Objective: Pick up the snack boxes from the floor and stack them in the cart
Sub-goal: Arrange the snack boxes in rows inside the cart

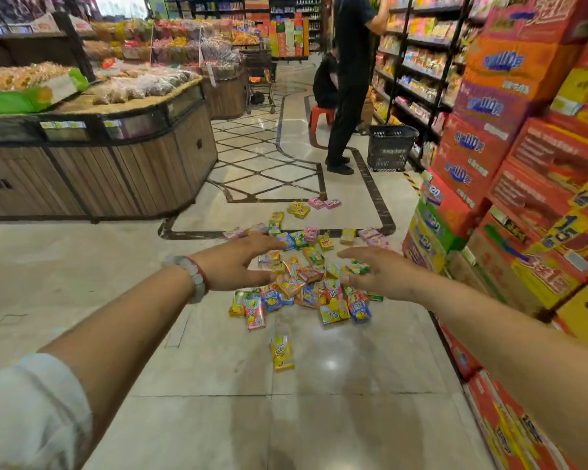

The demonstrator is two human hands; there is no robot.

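Reaching out over the heap of snack boxes (306, 283), the left hand (233, 264) and right hand (384, 271) hang with fingers spread and nothing held. Best judged, each hand should close on a few boxes from the heap's edge, not scoop the middle. From the head view, the boxes lie scattered on a glossy tiled floor (218, 385), likely slippery. No cart for stacking shows nearby; a far trolley (260, 74) is too blurred to judge. Stacked cartons (510, 171) stand to the right.

My left hand (233, 266) and right hand (381, 271) hide part of snack boxes (306, 286); box print unreadable. Far standing person (348, 79) cut off at top edge; seated person (326, 81) perhaps half hidden.
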